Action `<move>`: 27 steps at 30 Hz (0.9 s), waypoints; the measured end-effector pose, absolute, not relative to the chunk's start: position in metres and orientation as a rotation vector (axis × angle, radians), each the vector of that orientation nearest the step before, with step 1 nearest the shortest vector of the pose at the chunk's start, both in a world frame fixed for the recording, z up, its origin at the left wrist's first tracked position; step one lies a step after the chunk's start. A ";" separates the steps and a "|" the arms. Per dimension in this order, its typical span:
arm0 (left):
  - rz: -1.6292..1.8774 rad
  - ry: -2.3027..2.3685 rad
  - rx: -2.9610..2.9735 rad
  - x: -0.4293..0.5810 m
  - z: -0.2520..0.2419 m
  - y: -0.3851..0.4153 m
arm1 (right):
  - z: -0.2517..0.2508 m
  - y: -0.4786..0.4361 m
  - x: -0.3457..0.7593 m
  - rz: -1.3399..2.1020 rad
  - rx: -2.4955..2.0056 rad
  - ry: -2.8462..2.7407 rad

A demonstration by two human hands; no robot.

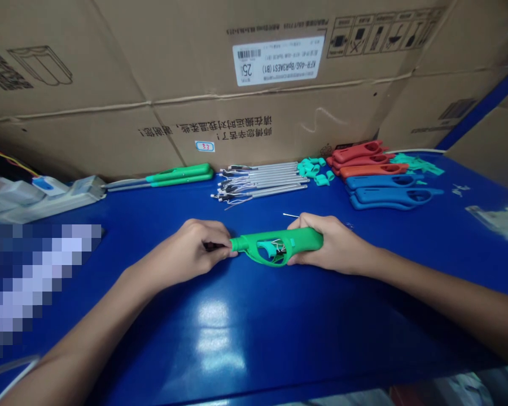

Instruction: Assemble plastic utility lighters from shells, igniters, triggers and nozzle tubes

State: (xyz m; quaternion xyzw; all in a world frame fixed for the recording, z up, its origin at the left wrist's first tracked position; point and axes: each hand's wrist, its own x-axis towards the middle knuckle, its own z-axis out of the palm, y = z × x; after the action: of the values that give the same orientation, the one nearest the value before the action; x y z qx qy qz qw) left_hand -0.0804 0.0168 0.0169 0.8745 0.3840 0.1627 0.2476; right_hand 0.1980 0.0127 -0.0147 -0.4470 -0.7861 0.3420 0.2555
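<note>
A green lighter handle lies level between my hands, just above the blue table or resting on it; I cannot tell which. My left hand pinches its narrow nose end with closed fingertips. Around its thick rear end, my right hand is wrapped. Through the handle's oval opening show a turquoise trigger and some thin wires. A thin white wire sticks out beside my right fingers.
Behind my hands lie several metal lighter tubes with wires, turquoise triggers, and red, orange and blue handles. Green lighters with tubes lie left, near a power strip. A cardboard wall borders the blue table.
</note>
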 end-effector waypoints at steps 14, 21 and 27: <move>0.318 1.064 2.508 -0.082 0.019 0.015 | -0.011 0.012 0.195 0.981 -1.235 -2.157; 0.457 1.201 2.284 -0.078 0.009 0.018 | -0.010 0.013 0.197 1.017 -1.219 -2.141; 0.402 1.240 2.078 -0.074 0.003 0.019 | -0.007 0.015 0.197 1.029 -1.214 -2.079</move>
State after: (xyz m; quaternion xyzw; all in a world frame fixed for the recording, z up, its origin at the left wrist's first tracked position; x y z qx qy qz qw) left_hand -0.0743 0.0192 0.0029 0.7975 0.4757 0.1542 0.3376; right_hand 0.1970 0.0148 -0.0073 -0.4478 -0.7670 0.3797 0.2588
